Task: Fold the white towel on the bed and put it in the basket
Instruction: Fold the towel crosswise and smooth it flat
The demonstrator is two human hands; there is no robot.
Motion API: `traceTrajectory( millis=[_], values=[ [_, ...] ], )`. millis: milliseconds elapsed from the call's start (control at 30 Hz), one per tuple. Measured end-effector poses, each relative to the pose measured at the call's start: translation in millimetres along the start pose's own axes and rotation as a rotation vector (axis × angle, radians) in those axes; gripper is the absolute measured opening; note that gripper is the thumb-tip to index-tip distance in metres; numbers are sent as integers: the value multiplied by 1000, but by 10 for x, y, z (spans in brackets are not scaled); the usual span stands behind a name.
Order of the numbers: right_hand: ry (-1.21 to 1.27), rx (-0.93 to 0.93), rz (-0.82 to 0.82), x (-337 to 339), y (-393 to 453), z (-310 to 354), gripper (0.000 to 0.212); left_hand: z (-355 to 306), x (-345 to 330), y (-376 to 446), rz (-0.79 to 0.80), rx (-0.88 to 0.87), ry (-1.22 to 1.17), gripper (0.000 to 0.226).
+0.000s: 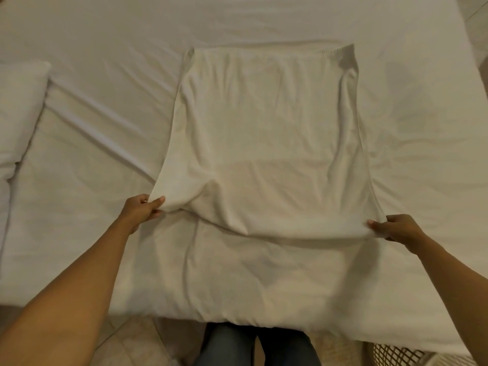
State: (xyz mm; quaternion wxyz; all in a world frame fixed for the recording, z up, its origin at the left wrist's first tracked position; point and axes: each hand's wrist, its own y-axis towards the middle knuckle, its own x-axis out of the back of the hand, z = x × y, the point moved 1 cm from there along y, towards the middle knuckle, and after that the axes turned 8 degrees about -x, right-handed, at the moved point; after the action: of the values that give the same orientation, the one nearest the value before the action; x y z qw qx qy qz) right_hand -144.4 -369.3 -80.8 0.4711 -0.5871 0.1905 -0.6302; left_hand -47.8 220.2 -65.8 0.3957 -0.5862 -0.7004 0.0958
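Towel (pixel 264 133) spread lengthwise on the bed (pixel 92 128), its far hem flat toward the far edge and its near hem raised off the sheet above the near edge. Left hand (pixel 141 208) pinches the near-left corner and right hand (pixel 396 229) the near-right corner, the cloth sagging between them; a clean fold likely calls for keeping both corners level and taut, then laying them squarely on the far corners. Basket (pixel 396 353) stands on the floor below the bed's near-right edge.
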Motion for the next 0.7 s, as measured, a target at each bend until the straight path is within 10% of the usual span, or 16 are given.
traceTrajectory(
  millis=[267, 467, 567, 700],
  values=[
    [134, -56, -75, -283, -178, 85, 55, -48, -407, -182, -273, 67, 181, 80],
    [210, -158, -236, -379, -92, 78, 57, 99, -952, -99, -295, 337, -248, 120],
    [274, -238, -213, -404, 43, 45, 56, 93, -1137, -4, -402, 458, -531, 114],
    [228, -233, -254, -453, 90, 21, 51, 200, -1374, -43, -339, 328, -275, 86]
  ],
)
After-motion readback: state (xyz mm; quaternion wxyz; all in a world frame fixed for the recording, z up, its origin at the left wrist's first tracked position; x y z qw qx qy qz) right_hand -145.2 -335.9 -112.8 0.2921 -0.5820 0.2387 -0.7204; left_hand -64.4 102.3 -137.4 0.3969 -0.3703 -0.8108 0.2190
